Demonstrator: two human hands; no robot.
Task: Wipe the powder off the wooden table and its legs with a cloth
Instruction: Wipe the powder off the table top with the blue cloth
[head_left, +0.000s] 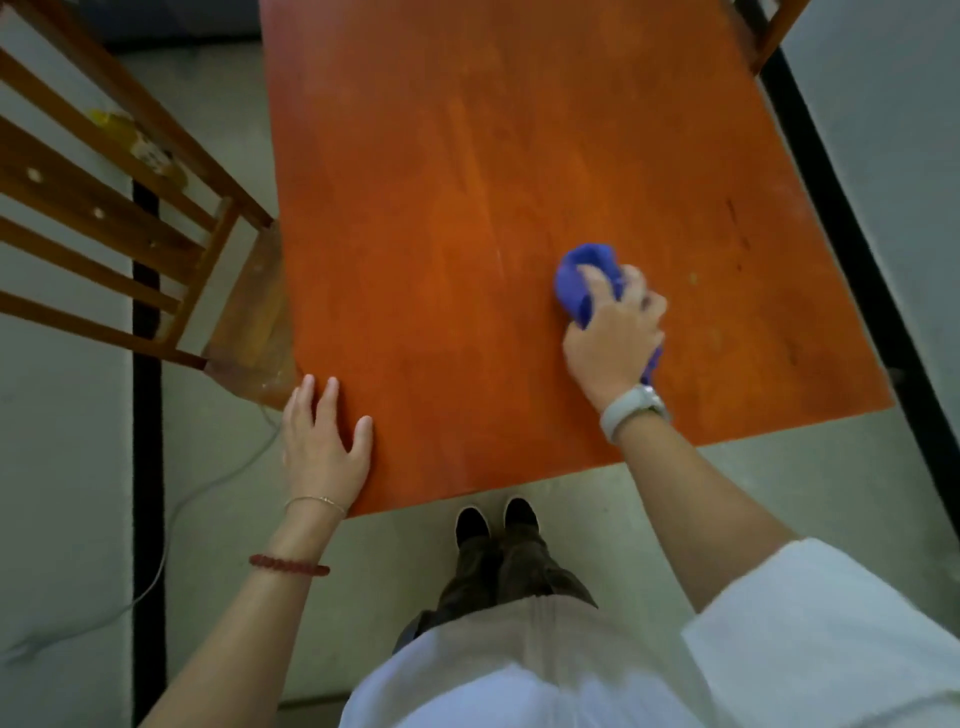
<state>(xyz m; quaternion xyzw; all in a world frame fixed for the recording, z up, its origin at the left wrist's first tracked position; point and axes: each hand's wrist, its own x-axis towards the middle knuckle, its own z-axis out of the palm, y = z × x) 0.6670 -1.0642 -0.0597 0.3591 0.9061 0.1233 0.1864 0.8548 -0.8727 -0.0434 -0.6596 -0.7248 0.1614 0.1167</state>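
Orange-red wooden table (467, 208); blue cloth (579, 280) in my right hand (613, 332); pale grey watch strap (626, 413); dark red bead bracelet (288, 566); brown slatted chair (104, 208); black shoes (472, 522).

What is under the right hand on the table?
A bunched blue cloth, gripped by the right hand against the wooden table. The tabletop beneath cloth and hand is covered, so any powder there cannot be seen.

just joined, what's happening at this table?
A person stands at a wooden table, wiping its top. The right hand grips a bunched blue cloth pressed on the right part of the tabletop. The left hand rests flat on the near left corner. A wooden chair stands at the table's left side.
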